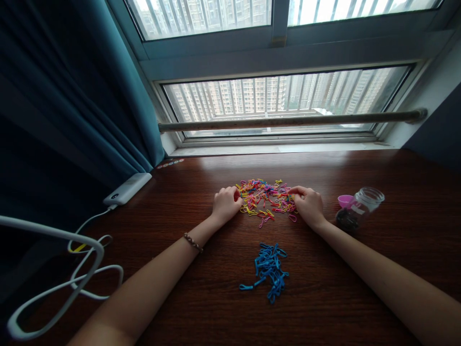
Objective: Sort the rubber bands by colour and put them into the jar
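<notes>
A loose heap of small multicoloured elastic bands [264, 194], mostly pink, yellow and red, is spread on the dark wooden table between my two hands. My left hand [226, 204] rests at the heap's left edge with its fingers curled in; whether anything is between them is hidden. From the right side, my right hand [308, 204] reaches into the heap, index finger stretched out onto the bands and no band visibly gripped. Closer to me lies a separate pile of blue elastic bands [272, 269], apart from both hands.
Right of my right hand, a clear jar [363, 204] with dark contents lies tilted beside a pink lid [345, 201]. On the left are a white power bank [127, 188], a looped white cable [97, 254] and a blue curtain [118, 96]. A window rail [288, 122] runs behind the table.
</notes>
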### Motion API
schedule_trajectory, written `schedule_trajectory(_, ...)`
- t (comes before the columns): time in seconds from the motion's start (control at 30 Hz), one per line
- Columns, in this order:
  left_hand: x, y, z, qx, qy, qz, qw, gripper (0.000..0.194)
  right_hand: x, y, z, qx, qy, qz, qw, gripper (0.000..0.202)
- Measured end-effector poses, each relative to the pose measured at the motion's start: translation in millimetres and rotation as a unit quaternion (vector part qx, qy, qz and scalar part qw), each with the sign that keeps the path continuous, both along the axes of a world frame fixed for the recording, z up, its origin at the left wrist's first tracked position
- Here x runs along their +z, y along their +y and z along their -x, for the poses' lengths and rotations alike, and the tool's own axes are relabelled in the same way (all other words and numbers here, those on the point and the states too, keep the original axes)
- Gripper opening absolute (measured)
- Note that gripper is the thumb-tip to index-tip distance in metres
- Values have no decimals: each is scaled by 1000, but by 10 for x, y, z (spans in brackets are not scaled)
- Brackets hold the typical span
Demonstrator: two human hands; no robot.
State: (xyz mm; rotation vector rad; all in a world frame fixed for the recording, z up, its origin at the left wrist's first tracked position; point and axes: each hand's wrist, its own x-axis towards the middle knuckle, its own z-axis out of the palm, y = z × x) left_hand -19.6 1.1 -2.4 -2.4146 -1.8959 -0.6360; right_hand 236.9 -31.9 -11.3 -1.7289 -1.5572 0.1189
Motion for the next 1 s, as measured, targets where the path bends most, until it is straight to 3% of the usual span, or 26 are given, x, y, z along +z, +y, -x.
schedule_trajectory(0.13,-17,17,18,-10,-17,-3,1000,6,9,14,-2,-12,0,-4,1000,26)
schedule_trajectory(0.3,-16,15,20,-14,-24,-6,1000,9,10,11,18,46,-58,37,997,19)
schedule_trajectory(0.77,-16,47,30,-30,-94,-5,995,9,-4,-11,32,9,-164,46,985,11)
schedule_trajectory(1.0,-59,79,49,-38,-181,-40,982,14,-16,23,35,34,-84,-25,996,10)
